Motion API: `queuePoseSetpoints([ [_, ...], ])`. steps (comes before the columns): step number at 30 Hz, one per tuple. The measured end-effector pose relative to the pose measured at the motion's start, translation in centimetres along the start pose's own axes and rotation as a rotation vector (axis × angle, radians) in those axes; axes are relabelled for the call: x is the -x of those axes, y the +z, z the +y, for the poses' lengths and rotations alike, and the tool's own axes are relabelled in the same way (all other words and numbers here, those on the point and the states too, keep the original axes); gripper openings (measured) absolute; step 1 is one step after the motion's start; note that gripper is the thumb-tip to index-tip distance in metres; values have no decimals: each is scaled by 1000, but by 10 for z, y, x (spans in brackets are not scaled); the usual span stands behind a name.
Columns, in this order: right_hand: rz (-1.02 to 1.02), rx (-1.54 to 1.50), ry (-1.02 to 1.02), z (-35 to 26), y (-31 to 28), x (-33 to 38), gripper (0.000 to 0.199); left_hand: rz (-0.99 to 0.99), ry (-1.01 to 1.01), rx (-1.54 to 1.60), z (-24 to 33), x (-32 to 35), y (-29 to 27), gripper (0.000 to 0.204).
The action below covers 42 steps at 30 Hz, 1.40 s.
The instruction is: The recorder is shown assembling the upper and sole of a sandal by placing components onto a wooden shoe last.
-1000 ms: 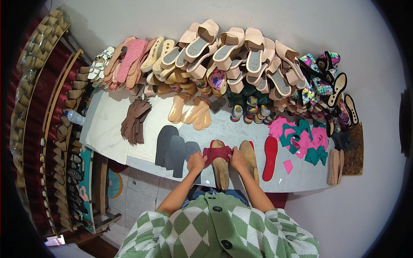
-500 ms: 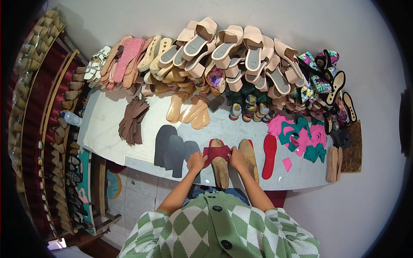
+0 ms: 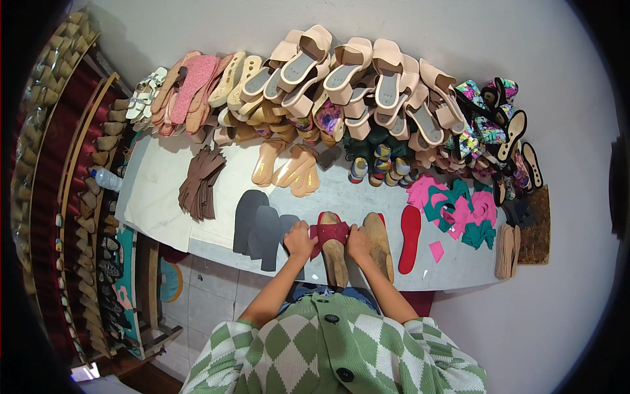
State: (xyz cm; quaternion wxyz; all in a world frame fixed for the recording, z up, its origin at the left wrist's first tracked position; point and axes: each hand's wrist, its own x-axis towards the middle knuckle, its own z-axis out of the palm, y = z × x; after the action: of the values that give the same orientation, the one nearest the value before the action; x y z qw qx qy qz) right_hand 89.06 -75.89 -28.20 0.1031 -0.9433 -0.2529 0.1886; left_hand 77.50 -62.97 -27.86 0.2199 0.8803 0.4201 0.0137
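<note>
A dark red shoe upper (image 3: 332, 232) lies across the front of a wooden shoe last (image 3: 335, 261) at the table's near edge. My left hand (image 3: 300, 240) is closed on the upper's left end, and my right hand (image 3: 358, 241) grips its right end. A red edge shows round the last's toe. Just right of my right hand stands a second wooden last (image 3: 378, 243). A red insole (image 3: 409, 240) lies flat farther right. Dark grey sole-shaped pieces (image 3: 265, 235) overlap one another left of my left hand. My fingertips are partly hidden.
Beige heeled sandals (image 3: 307, 59) are piled along the wall, with patterned sandals (image 3: 489, 118) to the right. Brown strips (image 3: 201, 184), tan insoles (image 3: 298, 169) and pink and teal cut pieces (image 3: 459, 207) lie on the table (image 3: 157, 203). Racks of lasts (image 3: 88, 230) stand at left.
Both hands stay on the ends of the dark red upper and have hardly moved. The upper lies slightly differently over the last, its left end hanging a little lower.
</note>
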Motion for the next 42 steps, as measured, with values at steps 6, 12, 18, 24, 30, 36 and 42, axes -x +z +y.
queuePoseSetpoints([
  [6, 56, -278, -22, 12, 3, 4, 25, 7, 40, 148, 0, -1, 8, 38],
  [12, 141, -410, -26, 13, 5, 12, 24, -23, 154, 205, -4, -4, 9, 41],
  [18, 180, -398, -38, 11, 4, 18, 27, -58, 106, 168, -3, -6, -2, 42],
  [24, 157, -449, -31, 7, 1, 23, 27, -74, 113, 146, -7, -8, -2, 42],
  [30, 180, -506, -64, 11, 11, 20, 27, -80, 110, 108, -5, -5, -3, 46],
  [36, 289, -460, -133, 8, 5, 18, 23, -27, 201, 116, -3, -2, 3, 45],
  [42, 83, -548, -171, 28, 0, -7, 24, -66, 240, 101, -2, -6, -2, 54],
])
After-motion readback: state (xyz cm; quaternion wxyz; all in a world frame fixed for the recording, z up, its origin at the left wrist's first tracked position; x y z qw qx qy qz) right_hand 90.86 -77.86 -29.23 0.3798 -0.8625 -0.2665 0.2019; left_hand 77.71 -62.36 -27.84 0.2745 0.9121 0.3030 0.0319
